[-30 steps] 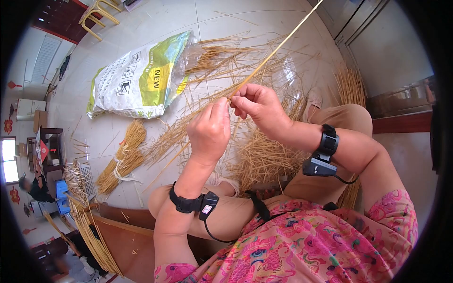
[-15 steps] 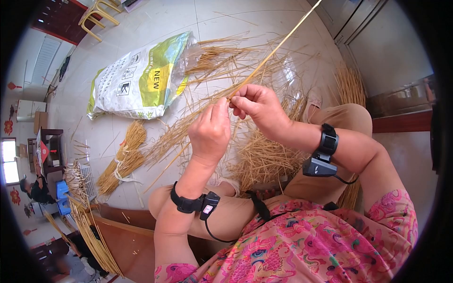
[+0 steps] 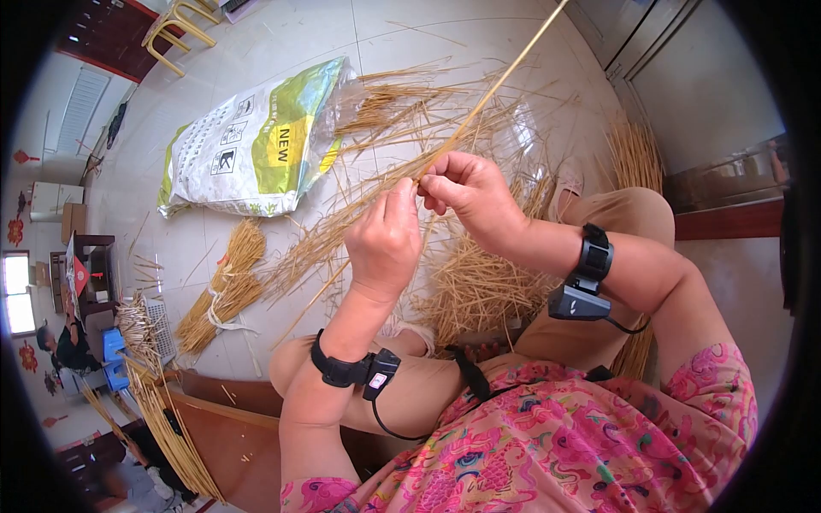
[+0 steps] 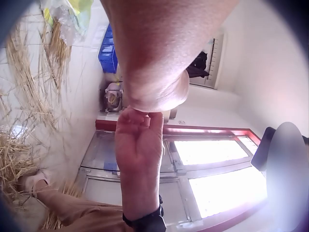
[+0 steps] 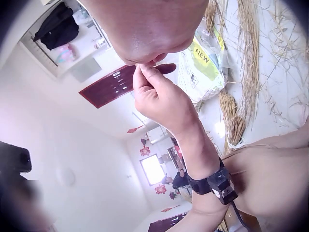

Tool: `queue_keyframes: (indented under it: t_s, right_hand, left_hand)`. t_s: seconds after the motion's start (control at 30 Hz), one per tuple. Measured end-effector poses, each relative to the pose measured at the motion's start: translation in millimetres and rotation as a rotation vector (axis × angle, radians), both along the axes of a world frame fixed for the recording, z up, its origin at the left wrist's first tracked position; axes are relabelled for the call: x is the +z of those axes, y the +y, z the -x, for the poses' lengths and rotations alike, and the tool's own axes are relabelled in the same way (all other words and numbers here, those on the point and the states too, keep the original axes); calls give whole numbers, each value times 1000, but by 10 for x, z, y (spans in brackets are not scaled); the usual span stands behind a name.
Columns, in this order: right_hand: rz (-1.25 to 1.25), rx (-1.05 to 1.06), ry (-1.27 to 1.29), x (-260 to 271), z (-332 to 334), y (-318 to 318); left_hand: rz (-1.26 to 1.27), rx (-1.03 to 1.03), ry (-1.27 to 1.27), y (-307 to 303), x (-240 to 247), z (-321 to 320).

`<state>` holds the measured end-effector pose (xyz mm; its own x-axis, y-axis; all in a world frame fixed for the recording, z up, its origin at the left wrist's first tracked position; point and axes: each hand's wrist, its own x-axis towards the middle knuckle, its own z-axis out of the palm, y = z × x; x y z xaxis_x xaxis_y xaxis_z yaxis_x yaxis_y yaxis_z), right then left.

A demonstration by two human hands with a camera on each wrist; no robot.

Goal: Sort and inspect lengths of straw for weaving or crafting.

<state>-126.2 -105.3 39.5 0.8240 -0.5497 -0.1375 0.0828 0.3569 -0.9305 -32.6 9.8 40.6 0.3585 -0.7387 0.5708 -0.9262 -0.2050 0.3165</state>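
Observation:
In the head view, a long straw stalk [image 3: 513, 70] slants from the fingertips toward the upper right. Its lower length [image 3: 312, 301] emerges below the left hand toward the knee. My left hand [image 3: 383, 244] pinches the stalk, fingers curled and knuckles up. Right beside it, my right hand [image 3: 469, 195] pinches the same spot between thumb and index finger, the other fingers bent. In the right wrist view the left hand [image 5: 166, 104] meets the right fingertips; the left wrist view shows the right hand [image 4: 140, 145] partly behind the left. The pinched spot itself is mostly covered by fingers.
A white and green bag [image 3: 248, 141] lies on the tiled floor with straw at its mouth. Near it is a tied straw bundle [image 3: 224, 286]. Loose straw [image 3: 479, 286] piles between the legs, and an upright sheaf [image 3: 634, 158] leans at right. A person [image 3: 73, 342] is far left.
My left hand has shifted slightly to the right, and the stalk's two visible ends have swung a little. The right hand stays almost still; both keep their pinch.

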Motion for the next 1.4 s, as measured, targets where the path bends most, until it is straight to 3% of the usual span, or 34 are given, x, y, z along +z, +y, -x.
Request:
queue_keyframes:
  t_s: [0.77, 1.4]
  right_hand:
    - [-74, -29, -74, 49, -4, 24]
    - [22, -61, -21, 66, -21, 27]
  left_hand:
    - [11, 5, 17, -10, 5, 33]
    - [-19, 13, -20, -18, -22, 52]
